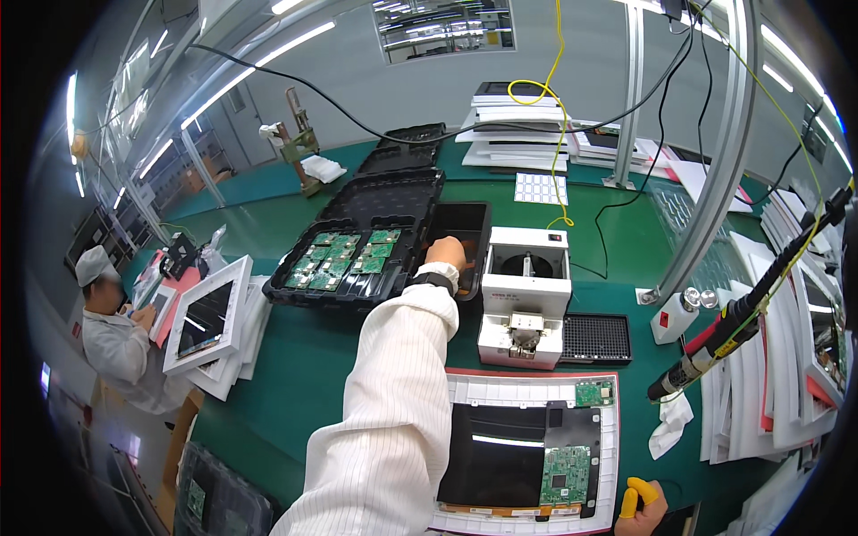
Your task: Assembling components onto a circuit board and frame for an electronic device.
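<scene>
Green table (304,375): the mid-frame bin (461,219) apparently serves your left hand (447,254); you cannot tell its fingers' state, nor your right hand's (645,511).

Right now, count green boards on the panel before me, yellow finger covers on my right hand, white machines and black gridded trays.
Green boards: 2
Yellow finger covers: 2
White machine: 1
Black gridded tray: 1
Total: 6
</scene>
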A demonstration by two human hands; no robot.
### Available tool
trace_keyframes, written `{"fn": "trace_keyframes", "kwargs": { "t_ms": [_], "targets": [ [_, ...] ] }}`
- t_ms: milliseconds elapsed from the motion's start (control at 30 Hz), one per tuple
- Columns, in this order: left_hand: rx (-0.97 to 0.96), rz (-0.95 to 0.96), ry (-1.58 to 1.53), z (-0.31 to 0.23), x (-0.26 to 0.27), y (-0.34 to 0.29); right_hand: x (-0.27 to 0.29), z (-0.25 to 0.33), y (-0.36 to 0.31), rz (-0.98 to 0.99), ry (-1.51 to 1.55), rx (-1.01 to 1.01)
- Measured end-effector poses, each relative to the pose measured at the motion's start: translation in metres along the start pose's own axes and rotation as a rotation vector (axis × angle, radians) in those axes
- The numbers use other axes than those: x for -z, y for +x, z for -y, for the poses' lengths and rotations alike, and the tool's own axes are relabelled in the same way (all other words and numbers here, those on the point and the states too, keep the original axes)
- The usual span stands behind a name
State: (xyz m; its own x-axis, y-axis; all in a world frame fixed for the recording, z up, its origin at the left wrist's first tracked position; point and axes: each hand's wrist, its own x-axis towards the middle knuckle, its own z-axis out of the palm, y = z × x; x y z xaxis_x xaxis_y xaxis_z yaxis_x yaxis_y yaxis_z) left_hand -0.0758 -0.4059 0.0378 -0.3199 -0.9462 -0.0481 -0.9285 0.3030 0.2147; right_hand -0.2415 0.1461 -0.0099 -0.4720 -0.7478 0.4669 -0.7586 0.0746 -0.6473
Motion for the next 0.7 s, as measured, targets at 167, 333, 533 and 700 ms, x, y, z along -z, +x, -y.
{"fn": "trace_keyframes", "kwargs": {
  "t_ms": [167,333,533,700],
  "targets": [
    [0.079,0.009,0.006,0.026,-0.025,0.036,-0.005,0.006,0.002,0.027,-0.004,-0.039],
    [0.056,0.057,-0.011,0.009,-0.029,0.047,-0.001,0.004,0.003,0.02,-0.049,-0.056],
    [-0.08,0.151,0.049,0.029,-0.05,0.074,0.002,0.003,0.006,-0.017,-0.021,-0.006],
    [0.082,0.29,0.232,0.07,-0.049,0.089,-0.002,0.005,0.011,0.018,0.05,0.051]
  ]
}}
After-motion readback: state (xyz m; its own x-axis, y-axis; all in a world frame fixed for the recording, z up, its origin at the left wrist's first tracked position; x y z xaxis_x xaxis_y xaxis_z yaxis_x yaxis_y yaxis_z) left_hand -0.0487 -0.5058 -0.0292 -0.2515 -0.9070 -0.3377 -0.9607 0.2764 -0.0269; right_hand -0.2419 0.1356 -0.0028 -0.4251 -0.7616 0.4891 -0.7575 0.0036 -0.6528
